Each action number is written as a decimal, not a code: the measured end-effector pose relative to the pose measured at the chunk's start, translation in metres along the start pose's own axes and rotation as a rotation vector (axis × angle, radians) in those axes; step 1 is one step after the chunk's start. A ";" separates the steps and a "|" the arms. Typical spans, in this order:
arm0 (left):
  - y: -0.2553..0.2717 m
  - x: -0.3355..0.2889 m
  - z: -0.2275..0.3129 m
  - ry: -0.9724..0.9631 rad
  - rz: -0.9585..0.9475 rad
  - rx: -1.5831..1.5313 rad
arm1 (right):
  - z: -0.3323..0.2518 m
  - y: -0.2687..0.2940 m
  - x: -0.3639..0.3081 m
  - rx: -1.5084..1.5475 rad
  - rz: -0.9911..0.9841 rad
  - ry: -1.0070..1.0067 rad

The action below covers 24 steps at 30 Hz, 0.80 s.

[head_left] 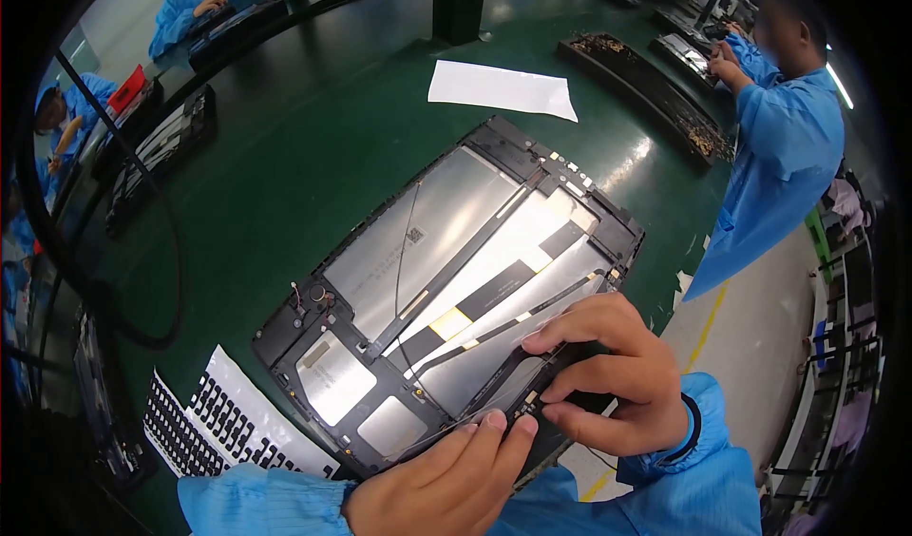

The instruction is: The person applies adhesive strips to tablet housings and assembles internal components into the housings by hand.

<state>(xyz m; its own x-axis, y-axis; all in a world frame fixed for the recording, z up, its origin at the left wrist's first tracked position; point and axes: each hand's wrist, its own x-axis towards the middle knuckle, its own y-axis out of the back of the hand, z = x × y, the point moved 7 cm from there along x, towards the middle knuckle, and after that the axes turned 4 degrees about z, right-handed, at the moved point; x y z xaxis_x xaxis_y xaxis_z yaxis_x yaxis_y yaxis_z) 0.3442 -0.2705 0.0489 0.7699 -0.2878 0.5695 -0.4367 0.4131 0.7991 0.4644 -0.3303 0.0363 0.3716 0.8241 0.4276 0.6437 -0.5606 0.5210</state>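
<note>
On the green bench lies an opened tablet-like device [446,279], a black frame with silver metal panels, flat dark ribbon strips and thin black wires across it. My left hand [442,479] rests along its near edge, fingers stretched out together and fingertips touching the frame. At the near right edge, my right hand [608,374] has its fingers curled and its thumb and fingertips closed on the rim. Whatever is between those fingertips is too small to make out. A thin wire [508,393] runs along the edge between both hands.
White sheets with rows of small black pieces [237,412] lie at the near left. Beyond the device is a blank white sheet [499,89]. A long dark tray [655,94] holds small brass-coloured parts. Co-workers in blue sit left; another person [788,127] stands right.
</note>
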 end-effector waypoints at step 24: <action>-0.012 -0.015 -0.005 0.287 0.228 -0.140 | -0.031 -0.016 -0.007 -0.367 0.028 0.567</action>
<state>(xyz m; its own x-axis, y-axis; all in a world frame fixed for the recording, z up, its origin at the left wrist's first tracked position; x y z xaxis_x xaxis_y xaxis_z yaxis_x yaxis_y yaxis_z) 0.3404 -0.2664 0.0300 0.7678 0.0701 0.6368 -0.5591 0.5585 0.6127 0.4306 -0.3292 0.0478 -0.0887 0.6947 0.7138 0.3323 -0.6550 0.6787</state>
